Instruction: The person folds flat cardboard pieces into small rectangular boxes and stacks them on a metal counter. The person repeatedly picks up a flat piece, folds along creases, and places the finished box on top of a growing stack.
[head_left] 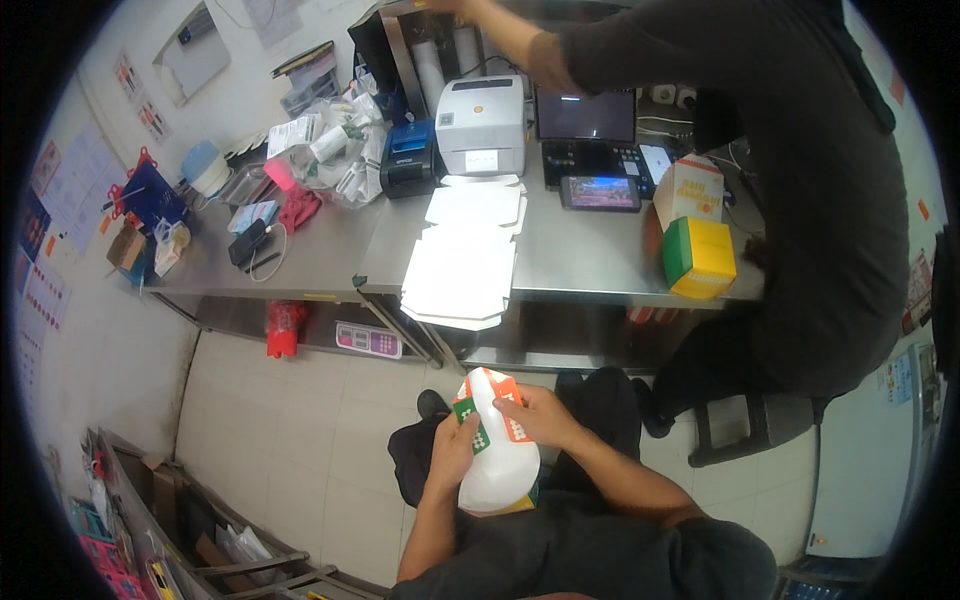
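Above my lap I hold a white paper carton [497,475] with one green and one orange printed panel near its far end. A bit of yellow and green shows under its near edge. My left hand [455,448] is closed on the green side, the thumb lying on top. On the orange side my right hand [540,415] grips the carton, its thumb pressed on the panel. The fingers beneath the carton are hidden. Beyond my hands, flat white cardboard blanks [460,272] lie on the steel bench [580,262], reaching over its front edge.
A co-worker [830,200] is at the right, one arm stretched across the bench. A yellow-green box [702,258], a phone [600,193], a laptop [586,117], a white label printer [482,125] and a dark receipt printer [410,160] stand there. Shelving [200,530] is at lower left.
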